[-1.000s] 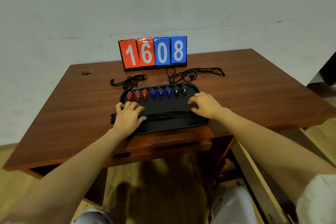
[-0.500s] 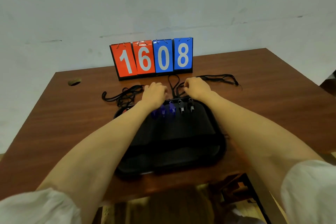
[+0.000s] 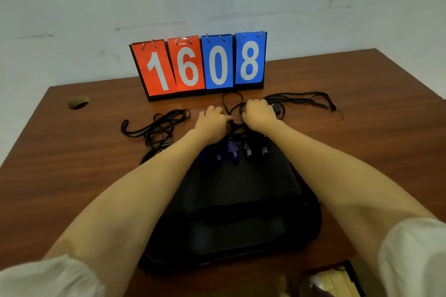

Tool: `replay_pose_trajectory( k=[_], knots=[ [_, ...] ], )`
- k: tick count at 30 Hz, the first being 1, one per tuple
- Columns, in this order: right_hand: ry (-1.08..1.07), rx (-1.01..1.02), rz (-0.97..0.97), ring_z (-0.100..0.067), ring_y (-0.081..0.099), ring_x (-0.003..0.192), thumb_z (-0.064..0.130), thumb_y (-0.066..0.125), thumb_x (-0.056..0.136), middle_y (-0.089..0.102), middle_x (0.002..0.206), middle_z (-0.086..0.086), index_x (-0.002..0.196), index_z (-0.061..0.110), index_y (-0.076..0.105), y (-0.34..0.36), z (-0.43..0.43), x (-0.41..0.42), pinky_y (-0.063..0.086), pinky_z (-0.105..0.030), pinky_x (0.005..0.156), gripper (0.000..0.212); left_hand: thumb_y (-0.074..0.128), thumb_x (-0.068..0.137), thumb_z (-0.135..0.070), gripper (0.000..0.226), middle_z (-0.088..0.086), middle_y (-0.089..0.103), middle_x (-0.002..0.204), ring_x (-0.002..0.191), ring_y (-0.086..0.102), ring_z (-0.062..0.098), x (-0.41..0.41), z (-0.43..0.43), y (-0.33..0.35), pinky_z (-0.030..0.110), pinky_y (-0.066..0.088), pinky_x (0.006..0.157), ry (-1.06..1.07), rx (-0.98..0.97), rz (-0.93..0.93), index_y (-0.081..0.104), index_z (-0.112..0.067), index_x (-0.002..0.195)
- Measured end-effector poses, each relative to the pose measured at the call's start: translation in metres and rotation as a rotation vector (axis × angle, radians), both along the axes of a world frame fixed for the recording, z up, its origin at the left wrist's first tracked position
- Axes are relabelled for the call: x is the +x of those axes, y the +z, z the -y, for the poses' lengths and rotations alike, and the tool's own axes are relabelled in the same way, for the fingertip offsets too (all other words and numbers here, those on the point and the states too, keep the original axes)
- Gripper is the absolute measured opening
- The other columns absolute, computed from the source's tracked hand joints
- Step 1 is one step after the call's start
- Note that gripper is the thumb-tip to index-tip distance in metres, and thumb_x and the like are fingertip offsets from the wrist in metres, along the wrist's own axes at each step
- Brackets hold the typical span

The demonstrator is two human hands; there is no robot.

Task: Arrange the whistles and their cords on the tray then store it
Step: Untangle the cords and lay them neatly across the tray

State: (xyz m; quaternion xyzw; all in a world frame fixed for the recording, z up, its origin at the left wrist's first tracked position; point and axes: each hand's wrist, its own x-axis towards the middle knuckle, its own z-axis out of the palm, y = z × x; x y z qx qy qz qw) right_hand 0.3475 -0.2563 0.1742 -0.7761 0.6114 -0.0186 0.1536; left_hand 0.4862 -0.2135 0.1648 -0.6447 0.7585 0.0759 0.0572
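Observation:
A black tray (image 3: 241, 224) lies on the wooden table in front of me. Along its far edge stand a blue whistle (image 3: 233, 152) and two black whistles (image 3: 247, 149); my left forearm hides those further left. Both hands reach past the tray's far rim. My left hand (image 3: 212, 120) pinches a black cord between them. My right hand (image 3: 258, 113) is closed around the bundle of black cords (image 3: 301, 99) that trails to the right. A second bunch of black cords (image 3: 156, 125) lies loose to the left of the tray.
A flip scoreboard (image 3: 202, 65) reading 1608 stands behind my hands near the wall. A round cable hole (image 3: 78, 102) is at the table's far left. An open drawer or box (image 3: 337, 279) shows below the table's near right edge.
My hands left the tray's near part and reached to the cords beyond its far rim. My head moved forward and closer. Both hands closed on the right cords.

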Motion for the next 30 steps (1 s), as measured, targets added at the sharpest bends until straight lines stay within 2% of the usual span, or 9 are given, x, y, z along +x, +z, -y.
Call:
replay_pose_trajectory(
  k=[6,9,13,19,21,27,28,29,30],
  knots=[
    [-0.008,-0.020,0.422,-0.011,0.042,0.059,0.019,0.036,0.103,0.054,0.080,-0.007,0.112,0.005,0.043,0.036,-0.002,-0.007,0.036,-0.037,0.061,0.018,0.046,0.096,-0.021,0.047,0.010,0.037,0.144,0.134,0.028,0.029,0.002,-0.008,0.021,0.043,0.032,0.107,0.159,-0.195,-0.345,0.038,-0.016,0.142],
    [0.098,-0.051,0.495,-0.008,0.047,0.063,0.022,0.049,0.098,0.053,0.074,0.000,0.096,0.010,0.054,0.070,-0.012,-0.013,0.037,-0.023,0.058,0.013,0.049,0.096,-0.020,0.050,0.008,0.037,0.147,0.138,0.027,0.025,-0.002,-0.011,0.049,0.041,0.027,0.112,0.174,-0.305,-0.546,0.035,-0.014,0.144],
    [0.243,-0.073,0.541,-0.013,0.060,0.092,0.021,0.054,0.095,0.066,0.101,0.001,0.105,0.015,0.069,0.112,-0.029,-0.020,0.045,-0.024,0.083,0.019,0.058,0.092,-0.017,0.042,0.008,0.055,0.136,0.129,0.046,0.024,-0.014,-0.025,0.086,0.036,0.034,0.111,0.076,-0.333,-0.765,0.050,-0.011,0.133],
    [0.259,-0.125,0.612,-0.018,0.059,0.068,0.012,0.049,0.095,0.059,0.088,-0.004,0.108,0.013,0.056,0.162,-0.056,-0.034,0.051,-0.027,0.064,0.015,0.050,0.097,-0.022,0.018,0.004,0.059,0.091,0.087,0.053,0.023,-0.025,-0.052,0.125,0.020,0.039,0.071,0.165,-0.256,-0.926,0.057,-0.006,0.102],
    [0.236,-0.167,0.648,-0.022,0.060,0.068,0.012,0.056,0.093,0.058,0.087,-0.005,0.106,0.009,0.057,0.176,-0.062,-0.041,0.055,-0.031,0.064,0.013,0.052,0.095,-0.020,0.012,0.010,0.063,0.091,0.087,0.057,0.028,-0.025,-0.057,0.138,0.026,0.044,0.073,0.190,-0.300,-0.973,0.056,-0.008,0.095],
    [0.307,-0.141,0.700,-0.019,0.064,0.069,0.013,0.054,0.094,0.068,0.086,-0.010,0.097,0.008,0.063,0.205,-0.083,-0.046,0.056,-0.025,0.066,0.010,0.060,0.091,-0.020,0.040,0.007,0.059,0.099,0.080,0.055,0.023,-0.039,-0.076,0.167,0.020,0.042,0.066,0.114,-0.304,-1.001,0.053,-0.013,0.130],
    [0.317,-0.149,0.687,-0.019,0.063,0.069,0.015,0.052,0.095,0.068,0.086,-0.010,0.097,0.008,0.063,0.207,-0.087,-0.045,0.055,-0.026,0.067,0.013,0.057,0.093,-0.017,0.033,0.013,0.062,0.096,0.080,0.028,0.000,-0.043,-0.078,0.170,0.026,0.043,0.060,0.113,-0.345,-0.989,0.058,-0.009,0.125],
    [0.300,-0.177,0.681,-0.018,0.062,0.068,0.017,0.049,0.097,0.067,0.086,-0.010,0.099,0.008,0.063,0.206,-0.088,-0.044,0.054,-0.026,0.066,0.017,0.056,0.093,-0.014,0.028,0.018,0.064,0.095,0.103,0.048,0.021,-0.045,-0.080,0.173,0.029,0.042,0.061,0.131,-0.392,-0.989,0.063,-0.005,0.118],
    [0.257,-0.210,0.682,-0.017,0.060,0.067,0.017,0.044,0.098,0.066,0.089,-0.010,0.103,0.008,0.062,0.205,-0.089,-0.043,0.052,-0.025,0.065,0.020,0.055,0.093,-0.012,0.024,0.018,0.065,0.091,0.087,0.058,0.018,-0.044,-0.081,0.174,0.026,0.042,0.058,0.157,-0.428,-0.997,0.067,-0.002,0.112]
  ],
)
